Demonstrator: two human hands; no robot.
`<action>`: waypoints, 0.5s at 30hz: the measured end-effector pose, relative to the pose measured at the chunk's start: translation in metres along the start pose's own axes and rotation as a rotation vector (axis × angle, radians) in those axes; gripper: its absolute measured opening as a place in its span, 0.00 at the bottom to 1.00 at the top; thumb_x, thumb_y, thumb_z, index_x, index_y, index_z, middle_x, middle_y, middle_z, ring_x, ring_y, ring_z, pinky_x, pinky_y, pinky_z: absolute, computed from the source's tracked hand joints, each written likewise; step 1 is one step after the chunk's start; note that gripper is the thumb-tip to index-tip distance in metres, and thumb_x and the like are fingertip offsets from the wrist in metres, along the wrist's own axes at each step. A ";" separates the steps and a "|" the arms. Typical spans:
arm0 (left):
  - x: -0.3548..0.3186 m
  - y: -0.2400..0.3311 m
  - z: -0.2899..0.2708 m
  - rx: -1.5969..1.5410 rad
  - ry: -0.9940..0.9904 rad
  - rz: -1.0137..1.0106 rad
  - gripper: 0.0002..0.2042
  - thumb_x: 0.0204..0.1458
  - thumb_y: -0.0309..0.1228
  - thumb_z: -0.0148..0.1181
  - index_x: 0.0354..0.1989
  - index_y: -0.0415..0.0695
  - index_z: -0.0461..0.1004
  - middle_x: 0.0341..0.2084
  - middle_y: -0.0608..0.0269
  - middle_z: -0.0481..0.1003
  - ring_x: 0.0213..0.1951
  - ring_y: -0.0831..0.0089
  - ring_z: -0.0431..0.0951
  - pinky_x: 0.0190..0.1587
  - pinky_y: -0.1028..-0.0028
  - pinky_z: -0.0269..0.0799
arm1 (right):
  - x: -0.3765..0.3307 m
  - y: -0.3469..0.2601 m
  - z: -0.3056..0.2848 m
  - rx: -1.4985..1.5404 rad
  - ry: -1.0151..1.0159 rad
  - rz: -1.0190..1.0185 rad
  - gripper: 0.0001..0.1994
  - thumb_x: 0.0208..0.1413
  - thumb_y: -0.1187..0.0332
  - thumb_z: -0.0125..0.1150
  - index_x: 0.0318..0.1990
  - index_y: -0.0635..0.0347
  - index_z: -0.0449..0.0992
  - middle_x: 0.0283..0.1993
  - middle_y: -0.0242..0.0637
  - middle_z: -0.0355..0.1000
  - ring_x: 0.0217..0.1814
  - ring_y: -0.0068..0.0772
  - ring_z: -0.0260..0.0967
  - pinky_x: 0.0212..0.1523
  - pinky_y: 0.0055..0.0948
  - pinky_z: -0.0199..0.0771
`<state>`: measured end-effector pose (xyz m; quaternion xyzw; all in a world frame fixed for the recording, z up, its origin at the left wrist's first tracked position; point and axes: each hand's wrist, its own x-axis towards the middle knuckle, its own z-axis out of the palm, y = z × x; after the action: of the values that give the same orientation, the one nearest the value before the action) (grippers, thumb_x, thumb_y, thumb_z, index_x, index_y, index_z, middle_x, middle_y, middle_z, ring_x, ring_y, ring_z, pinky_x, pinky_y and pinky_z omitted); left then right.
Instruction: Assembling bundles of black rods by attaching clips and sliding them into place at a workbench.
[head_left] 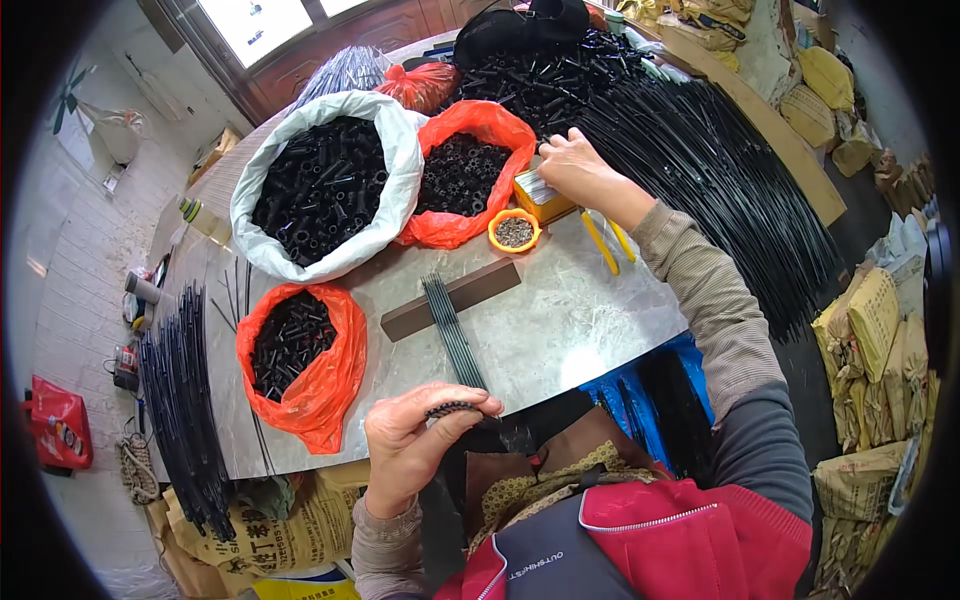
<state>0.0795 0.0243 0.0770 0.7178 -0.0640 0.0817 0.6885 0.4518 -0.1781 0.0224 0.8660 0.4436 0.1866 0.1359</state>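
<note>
My left hand [408,440] is closed around one end of a bundle of thin dark rods [455,335] near the table's front edge. The bundle's far part lies across a long brown block [480,295] on the table. Farther off, my right hand [575,170] is beside a yellow box [548,207] with pale contents showing at its top. Its fingers are curled together, and what they pinch, if anything, is hidden. Next to the box stand a small orange cup [515,232] of tiny bits and yellow-handled pliers [602,240].
A white sack [245,215] and two red bags [520,140] [345,380] hold black tubular parts. Long black rods [710,170] cover the table's right, under a loose heap of black parts [540,85]. More rods [180,400] stand at the left edge. Paper sacks [870,320] are stacked at right.
</note>
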 end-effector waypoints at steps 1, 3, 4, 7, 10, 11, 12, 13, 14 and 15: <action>0.000 0.000 0.000 -0.010 0.008 0.000 0.08 0.57 0.15 0.66 0.44 0.34 0.84 0.38 0.52 0.87 0.42 0.65 0.88 0.47 0.70 0.83 | 0.001 -0.001 0.000 0.007 -0.028 -0.003 0.05 0.53 0.67 0.66 0.34 0.51 0.87 0.41 0.31 0.78 0.52 0.33 0.74 0.51 0.40 0.67; 0.000 0.000 0.000 -0.009 0.014 -0.007 0.09 0.57 0.15 0.66 0.45 0.34 0.84 0.38 0.52 0.87 0.42 0.66 0.88 0.47 0.70 0.83 | 0.003 0.000 0.005 0.015 -0.011 -0.011 0.05 0.53 0.67 0.66 0.34 0.51 0.87 0.41 0.31 0.78 0.52 0.33 0.74 0.50 0.40 0.67; 0.000 0.001 0.001 -0.011 0.019 -0.011 0.09 0.57 0.15 0.66 0.45 0.34 0.84 0.38 0.52 0.87 0.42 0.66 0.88 0.47 0.70 0.83 | 0.003 0.001 0.007 0.020 0.006 -0.018 0.05 0.53 0.68 0.66 0.35 0.52 0.86 0.41 0.31 0.78 0.52 0.33 0.74 0.50 0.40 0.67; 0.001 0.001 0.001 -0.029 0.027 -0.019 0.10 0.57 0.15 0.66 0.47 0.33 0.84 0.38 0.52 0.86 0.42 0.66 0.88 0.47 0.71 0.83 | 0.001 0.004 0.015 0.049 0.048 -0.026 0.06 0.54 0.68 0.66 0.36 0.53 0.86 0.41 0.32 0.77 0.52 0.33 0.74 0.50 0.40 0.68; 0.001 -0.001 0.000 -0.037 0.030 -0.017 0.11 0.57 0.15 0.66 0.48 0.33 0.83 0.38 0.52 0.86 0.42 0.66 0.87 0.47 0.71 0.83 | -0.002 0.006 0.019 0.069 0.077 0.015 0.06 0.55 0.68 0.65 0.37 0.54 0.86 0.41 0.32 0.77 0.52 0.34 0.74 0.49 0.40 0.68; 0.001 -0.002 0.000 -0.038 0.030 -0.017 0.11 0.57 0.15 0.66 0.48 0.33 0.83 0.38 0.52 0.86 0.42 0.66 0.87 0.47 0.71 0.83 | -0.002 0.007 0.020 0.069 0.077 0.015 0.06 0.55 0.68 0.65 0.37 0.54 0.86 0.41 0.32 0.77 0.52 0.34 0.74 0.49 0.40 0.68; 0.001 -0.002 0.000 -0.041 0.029 -0.017 0.11 0.57 0.15 0.66 0.48 0.33 0.83 0.38 0.52 0.86 0.42 0.66 0.87 0.47 0.71 0.83 | -0.003 0.007 0.017 0.079 0.072 0.010 0.06 0.55 0.68 0.65 0.37 0.54 0.85 0.41 0.32 0.77 0.52 0.34 0.74 0.49 0.40 0.68; 0.001 -0.002 0.000 -0.043 0.028 -0.016 0.11 0.57 0.15 0.66 0.49 0.34 0.83 0.38 0.52 0.86 0.43 0.66 0.87 0.47 0.71 0.83 | -0.003 0.007 0.015 0.090 0.067 0.005 0.05 0.55 0.67 0.65 0.36 0.55 0.85 0.41 0.32 0.78 0.52 0.34 0.74 0.49 0.40 0.68; 0.001 -0.002 0.000 -0.043 0.028 -0.015 0.11 0.57 0.15 0.66 0.49 0.34 0.83 0.38 0.52 0.86 0.43 0.66 0.87 0.47 0.71 0.83 | -0.004 0.007 0.013 0.090 0.068 0.006 0.05 0.55 0.67 0.65 0.36 0.55 0.85 0.41 0.32 0.78 0.52 0.34 0.74 0.49 0.40 0.68; 0.001 -0.002 0.000 -0.047 0.027 -0.015 0.11 0.57 0.15 0.66 0.49 0.33 0.83 0.39 0.52 0.86 0.43 0.66 0.87 0.47 0.71 0.83 | -0.004 0.005 0.010 0.088 0.045 0.000 0.05 0.55 0.68 0.65 0.35 0.54 0.85 0.41 0.32 0.78 0.51 0.34 0.74 0.49 0.40 0.69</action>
<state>0.0806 0.0244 0.0751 0.7006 -0.0512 0.0848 0.7066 0.4580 -0.1848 0.0150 0.8667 0.4543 0.1862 0.0877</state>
